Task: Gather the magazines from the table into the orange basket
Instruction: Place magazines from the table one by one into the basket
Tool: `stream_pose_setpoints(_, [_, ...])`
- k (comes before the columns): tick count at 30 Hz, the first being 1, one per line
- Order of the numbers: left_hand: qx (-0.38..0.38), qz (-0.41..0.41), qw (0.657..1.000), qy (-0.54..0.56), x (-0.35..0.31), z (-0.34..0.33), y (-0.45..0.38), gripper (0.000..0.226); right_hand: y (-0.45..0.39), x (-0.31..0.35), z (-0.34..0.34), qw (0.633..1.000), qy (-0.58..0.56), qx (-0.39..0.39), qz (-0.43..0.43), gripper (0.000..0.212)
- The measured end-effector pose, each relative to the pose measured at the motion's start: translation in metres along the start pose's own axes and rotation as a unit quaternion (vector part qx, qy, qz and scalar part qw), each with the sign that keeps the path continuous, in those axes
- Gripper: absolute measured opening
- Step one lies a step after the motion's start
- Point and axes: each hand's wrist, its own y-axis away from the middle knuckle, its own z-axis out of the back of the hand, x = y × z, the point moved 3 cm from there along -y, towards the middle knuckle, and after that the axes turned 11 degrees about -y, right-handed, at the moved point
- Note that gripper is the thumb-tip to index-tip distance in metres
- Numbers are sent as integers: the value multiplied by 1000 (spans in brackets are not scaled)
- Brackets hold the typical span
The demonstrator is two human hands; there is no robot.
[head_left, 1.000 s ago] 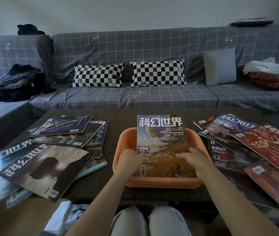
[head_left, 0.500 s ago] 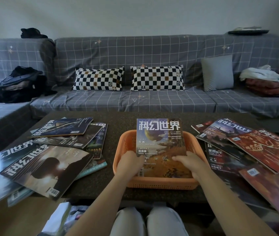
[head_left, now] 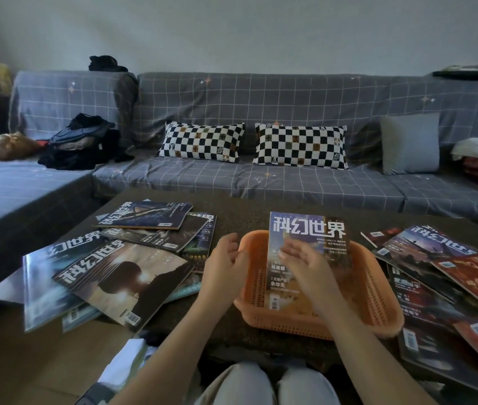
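I see one magazine [head_left: 308, 255] lying in the orange basket [head_left: 372, 299], its far end propped over the far rim. My left hand [head_left: 226, 270] hovers at the basket's left edge, fingers loosely curled and holding nothing. My right hand [head_left: 308, 264] hangs over the cover, fingers relaxed. Other magazines lie in a left pile [head_left: 126, 258] and a right pile [head_left: 448, 276] on the table [head_left: 240, 211].

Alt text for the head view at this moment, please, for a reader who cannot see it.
One magazine lies in the orange basket on a dark table; the left hand and right hand hover open above it. More magazines are scattered left and right, with a grey sofa behind.
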Motion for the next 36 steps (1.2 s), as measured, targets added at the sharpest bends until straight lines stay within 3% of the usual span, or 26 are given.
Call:
stream_pose_setpoints(4, [-48, 31, 998, 35, 36, 41, -2, 36, -2, 8, -60, 998, -32, 50, 0, 27])
stream_pose_setpoints(8, [-113, 77, 991, 0, 75, 76, 5, 24, -2, 0, -120, 992, -67, 105, -16, 29])
stream_pose_setpoints(18, [-140, 244, 954, -103, 157, 117, 19, 39, -24, -57, -214, 981, 27, 173, -85, 41])
stream_pose_setpoints(25, [-189, 287, 939, -1, 177, 125, 18, 48, -60, -73, -243, 968, 190, 142, -79, 60])
stream_pose_setpoints(30, [-246, 284, 918, 123, 192, 132, 18, 60, -68, -67, -251, 939, 315, 114, -81, 59])
stream_pose_setpoints(33, [-272, 299, 894, 194, 199, 136, 22, 54, -62, -66, -250, 935, 319, 121, -96, 47])
stream_pose_setpoints(36, [-249, 321, 878, 253, 205, 141, 30, 37, -49, -66, -246, 955, 239, 122, -127, 35])
